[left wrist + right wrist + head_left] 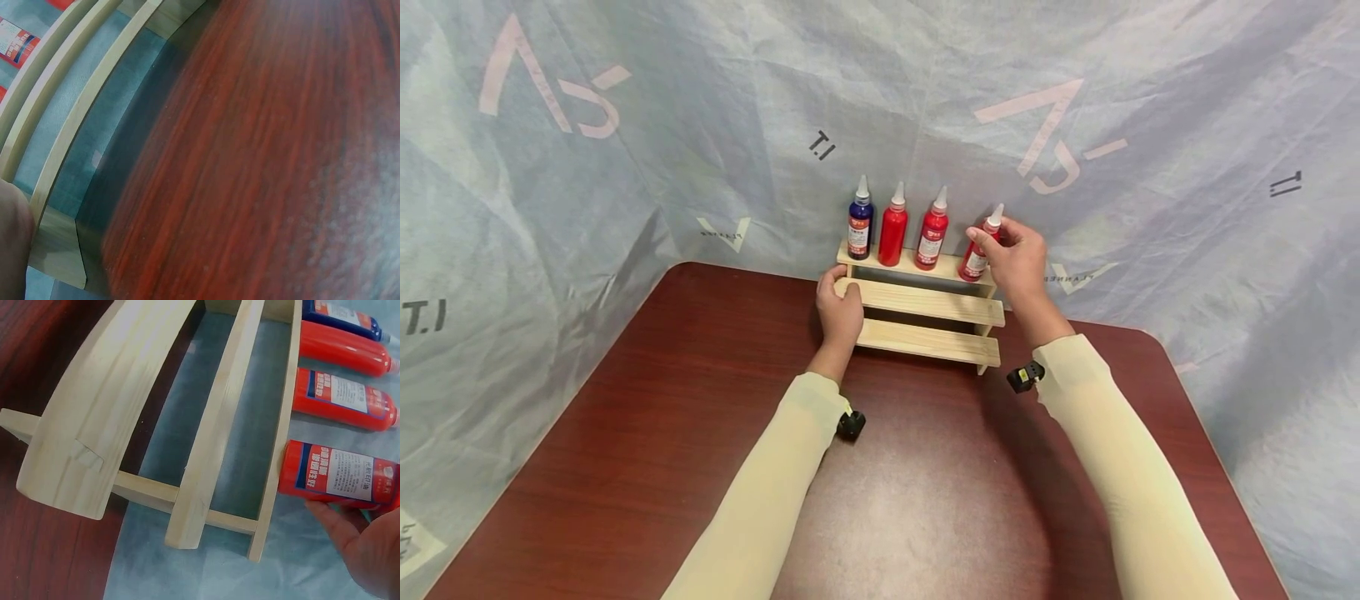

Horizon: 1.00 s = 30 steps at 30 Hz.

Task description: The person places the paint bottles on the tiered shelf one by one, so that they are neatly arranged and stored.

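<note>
A three-tier wooden rack (928,302) stands at the back of the table. My left hand (840,310) grips its left end, thumb over the middle shelf; in the left wrist view only part of that hand (14,240) shows at the edge. At the top shelf's right end, my right hand (1021,257) holds a red bottle (976,262) with a white nozzle between thumb and fingers. The bottle leans slightly, its base right at the shelf in the right wrist view. Along the same shelf stand a blue bottle (859,231), a red bottle (892,237) and another labelled red bottle (931,240).
Behind the rack hangs a grey printed cloth (760,150), close to the bottles. The dark red wooden table (700,400) extends in front and to both sides. Small black cameras sit at the left wrist (851,424) and right wrist (1024,377).
</note>
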### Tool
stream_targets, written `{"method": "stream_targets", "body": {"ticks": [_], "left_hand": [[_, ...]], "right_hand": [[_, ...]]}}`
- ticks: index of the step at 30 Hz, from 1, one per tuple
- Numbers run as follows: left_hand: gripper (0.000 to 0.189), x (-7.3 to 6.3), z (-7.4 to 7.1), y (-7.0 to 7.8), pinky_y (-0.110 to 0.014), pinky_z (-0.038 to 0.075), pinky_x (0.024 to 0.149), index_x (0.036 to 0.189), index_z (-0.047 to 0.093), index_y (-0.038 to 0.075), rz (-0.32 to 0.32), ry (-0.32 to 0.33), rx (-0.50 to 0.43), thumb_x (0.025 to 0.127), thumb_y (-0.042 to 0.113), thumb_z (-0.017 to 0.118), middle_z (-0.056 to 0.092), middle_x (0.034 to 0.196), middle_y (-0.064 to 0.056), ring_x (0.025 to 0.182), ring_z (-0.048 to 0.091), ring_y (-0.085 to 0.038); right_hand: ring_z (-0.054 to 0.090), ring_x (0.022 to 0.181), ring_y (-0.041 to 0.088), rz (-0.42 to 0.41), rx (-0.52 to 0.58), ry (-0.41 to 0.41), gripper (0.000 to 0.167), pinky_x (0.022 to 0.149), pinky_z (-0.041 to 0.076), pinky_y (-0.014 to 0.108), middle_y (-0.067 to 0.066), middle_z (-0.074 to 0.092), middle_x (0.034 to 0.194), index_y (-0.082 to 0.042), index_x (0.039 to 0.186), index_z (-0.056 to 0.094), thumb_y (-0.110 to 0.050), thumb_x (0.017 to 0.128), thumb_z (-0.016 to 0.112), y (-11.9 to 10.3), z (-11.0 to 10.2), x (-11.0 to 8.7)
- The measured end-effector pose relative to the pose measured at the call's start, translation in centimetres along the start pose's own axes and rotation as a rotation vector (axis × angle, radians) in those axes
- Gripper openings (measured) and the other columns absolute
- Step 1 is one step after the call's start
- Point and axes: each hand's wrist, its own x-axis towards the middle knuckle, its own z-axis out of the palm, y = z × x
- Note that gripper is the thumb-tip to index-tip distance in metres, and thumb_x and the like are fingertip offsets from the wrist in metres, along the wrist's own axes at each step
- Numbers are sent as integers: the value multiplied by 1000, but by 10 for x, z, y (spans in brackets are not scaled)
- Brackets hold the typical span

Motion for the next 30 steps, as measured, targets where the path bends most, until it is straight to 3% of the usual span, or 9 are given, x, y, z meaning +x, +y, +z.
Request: {"method": "stream_targets", "body": {"ticks": [7, 18, 27, 30], "left_hand": [[37, 0, 1, -1, -40, 43, 119, 134, 65, 3, 4, 11, 15, 98, 2, 55, 60, 141, -15, 138, 54, -25], [38, 1, 1, 1, -40, 41, 120, 134, 65, 2, 9, 19, 26, 98, 1, 55, 61, 140, -15, 138, 54, -25], [38, 0, 0, 2, -42, 41, 120, 134, 65, -1, 23, 17, 19, 97, 0, 55, 61, 139, -16, 137, 55, -28], [38, 1, 0, 1, -42, 42, 120, 133, 65, 0, 25, 19, 18, 97, 0, 55, 61, 139, -17, 137, 55, -28]], "right_hand": [[61, 84, 1, 12, -54, 1, 49, 77, 50, 19, -5, 76, 98, -12, 119, 80, -49, 88, 83, 0, 2, 7], [65, 96, 4, 32, -40, 8, 53, 89, 54, 25, 6, 77, 116, -14, 126, 78, -50, 87, 83, 0, 8, 15], [61, 89, 3, 5, -18, 52, 47, 81, 50, 19, 5, 75, 109, -11, 121, 77, -43, 88, 85, 4, 14, 9], [60, 90, 6, -21, -30, 31, 48, 80, 49, 20, 6, 73, 110, -12, 125, 73, -41, 89, 85, 7, 16, 6]]}}
